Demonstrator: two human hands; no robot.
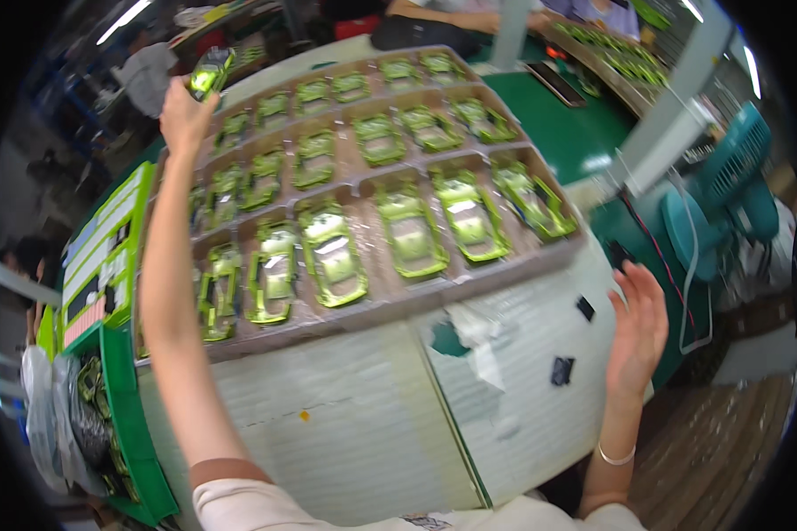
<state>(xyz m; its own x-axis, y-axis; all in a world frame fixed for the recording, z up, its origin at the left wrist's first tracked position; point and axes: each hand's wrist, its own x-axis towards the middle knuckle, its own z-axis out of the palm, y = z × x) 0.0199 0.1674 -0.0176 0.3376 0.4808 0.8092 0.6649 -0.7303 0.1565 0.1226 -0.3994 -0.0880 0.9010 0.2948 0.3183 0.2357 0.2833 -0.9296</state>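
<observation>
At the far left, my left hand (186, 115) is closed around a shiny green and black toy car body (209, 76), raised at the back corner of a compartmented tray (390, 311). Inside the tray, rows of green car body shells lie in separate pockets, among them a front-row shell (333, 252) and one farther right (471, 214). My right hand (639, 332) is over the right edge of the table, fingers stretched out and apart. Just beyond its fingertips is a small dark piece (622, 255); I cannot tell whether they touch. Two black pieces, one nearer (562, 370) and one farther (585, 308), lie beside that hand.
A torn white sheet (478, 341) lies in front of the tray. On the left stand a green bin (137, 434) with dark parts and a bright green case (106, 257). A teal fan (726, 186) and a pillar (682, 97) are at right. People sit across the back.
</observation>
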